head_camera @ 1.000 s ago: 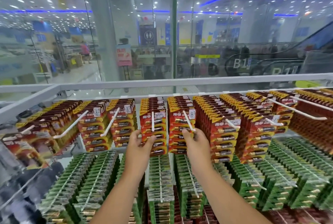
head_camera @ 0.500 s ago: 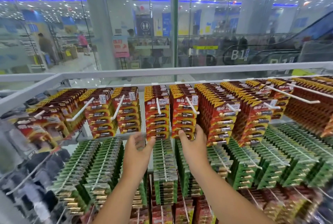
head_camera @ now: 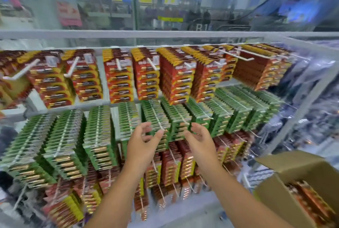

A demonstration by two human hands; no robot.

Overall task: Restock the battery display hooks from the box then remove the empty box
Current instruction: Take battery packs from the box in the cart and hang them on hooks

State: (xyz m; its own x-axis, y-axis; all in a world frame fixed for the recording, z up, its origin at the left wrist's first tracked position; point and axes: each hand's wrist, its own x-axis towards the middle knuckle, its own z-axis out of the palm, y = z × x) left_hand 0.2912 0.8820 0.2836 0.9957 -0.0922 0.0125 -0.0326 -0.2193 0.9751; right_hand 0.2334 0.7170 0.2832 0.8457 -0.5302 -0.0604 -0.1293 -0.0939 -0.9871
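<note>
Red-and-yellow battery packs hang on white hooks along the top row of the display. Green packs fill the middle row and more red packs the lower one. My left hand and my right hand hover in front of the green row, both empty with fingers loosely spread, apart from the packs. An open cardboard box with battery packs inside sits at the lower right.
A white rail tops the display, with a glass wall behind it. A white upright frame post stands at the right, with clear-wrapped goods beyond it. Long bare hook ends jut out at the upper right.
Both hands let go of the top-row red packs and dropped back to the green row. The view tilted down and right, bringing the box into sight.
</note>
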